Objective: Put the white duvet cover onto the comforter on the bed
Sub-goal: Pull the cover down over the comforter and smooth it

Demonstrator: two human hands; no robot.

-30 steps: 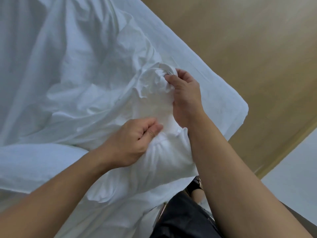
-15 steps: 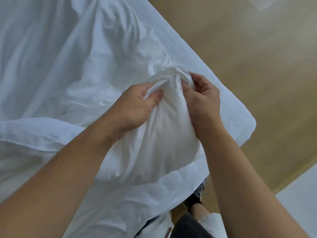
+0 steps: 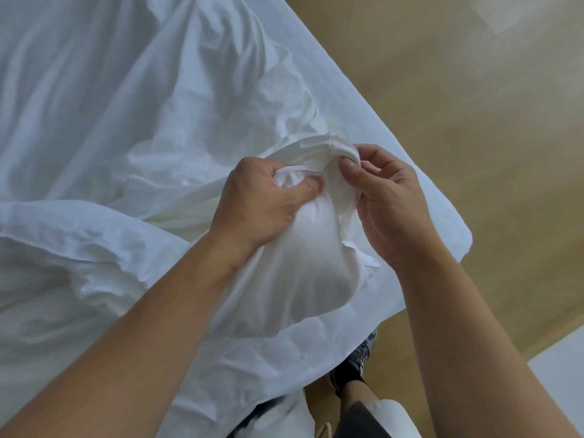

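Seemingly soft and limp, the duvet cover bunches easily; left hand and right hand pinch its corner folds.

White cover: thin cloth, matt, finely creased, crinkly near edge. Creamier comforter: padded cloth, smoother, faint sheen, stitched hem. Tan floor: wood-look boards, smooth, satin finish, soft glare patches. Dark trousers: matt cloth.
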